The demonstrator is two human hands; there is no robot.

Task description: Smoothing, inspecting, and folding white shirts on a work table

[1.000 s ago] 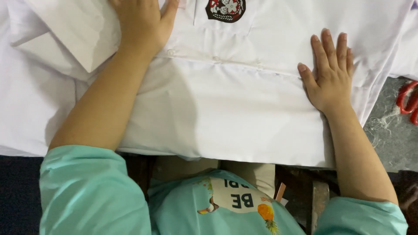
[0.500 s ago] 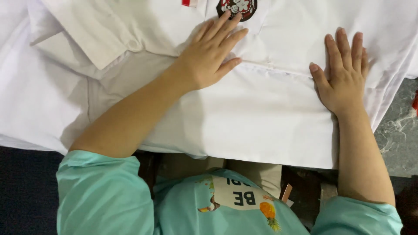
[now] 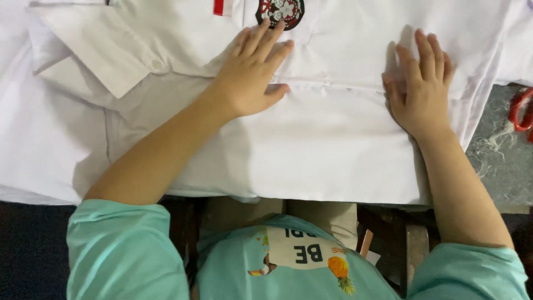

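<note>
Both hands lie flat and open, gripping nothing: the left hand [image 3: 252, 72] presses palm-down on the white shirt [image 3: 311, 150], the right hand [image 3: 419, 83] does the same well apart to its right. Between them runs the folded edge of the cloth (a seam line at finger height). Just beyond the left fingertips sits a round embroidered badge [image 3: 280, 11], a folded sleeve [image 3: 105, 53] lies left of that hand, and red scissor handles [image 3: 522, 108] rest on the grey surface beside the right hand.
</note>
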